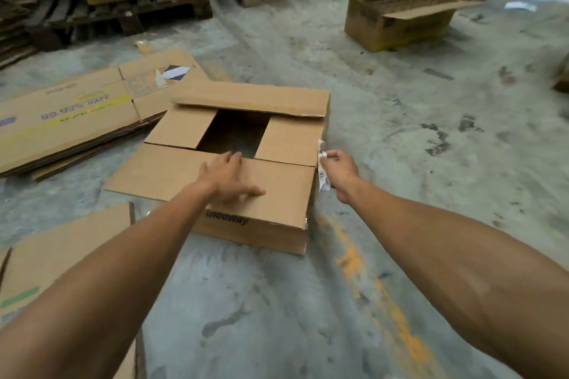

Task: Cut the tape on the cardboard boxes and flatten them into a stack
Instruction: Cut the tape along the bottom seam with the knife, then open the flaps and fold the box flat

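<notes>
The left hand (226, 175) lies flat and open on the box (240, 163) near flap. The right hand (340, 171) pinches a tape strip (322, 168) at its right edge, bare floor (431, 132) beyond; the box's inside is dark

concrete floor (400, 120), cardboard box (172, 169), flattened boxes (77, 120)

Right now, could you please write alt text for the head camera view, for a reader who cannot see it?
A person's left hand presses on a cardboard box on the concrete floor, while the right hand pulls a tape strip from its side. Flattened boxes lie stacked to the left.
</notes>
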